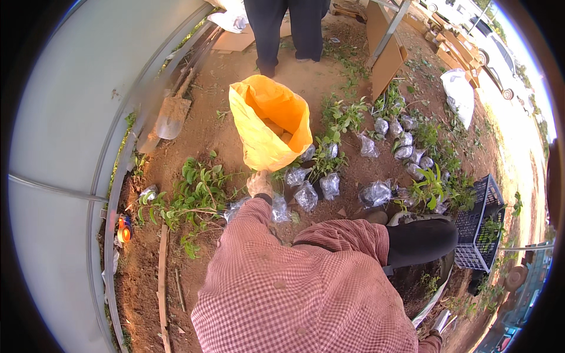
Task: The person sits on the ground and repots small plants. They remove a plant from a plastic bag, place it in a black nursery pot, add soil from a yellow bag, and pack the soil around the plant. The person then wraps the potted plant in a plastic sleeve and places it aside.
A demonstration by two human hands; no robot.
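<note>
My left hand (pixel 260 183) reaches forward with curled fingers at the near lower edge of a yellow sack (pixel 268 126). The sack's mouth gapes open, and brownish lumps (pixel 276 129) show inside it. Just below this hand lie plastic-wrapped root balls (pixel 306 196) of leafy seedlings, partly covered by my sleeve. A leafy plant (pixel 197 191) spreads over the soil to its left. My right hand (pixel 434 335) is at the lower right edge, mostly cut off, with its fingers hidden. Beside it is a pale, flat object (pixel 441 320) that I cannot make out.
More wrapped seedlings (pixel 405 141) cluster at the right, by a dark plastic crate (pixel 479 217). A person (pixel 283 29) stands beyond the sack. A shovel (pixel 173 116), an orange tape roll (pixel 123 230) and a wooden strip (pixel 163 282) lie along the pale wall (pixel 59 147).
</note>
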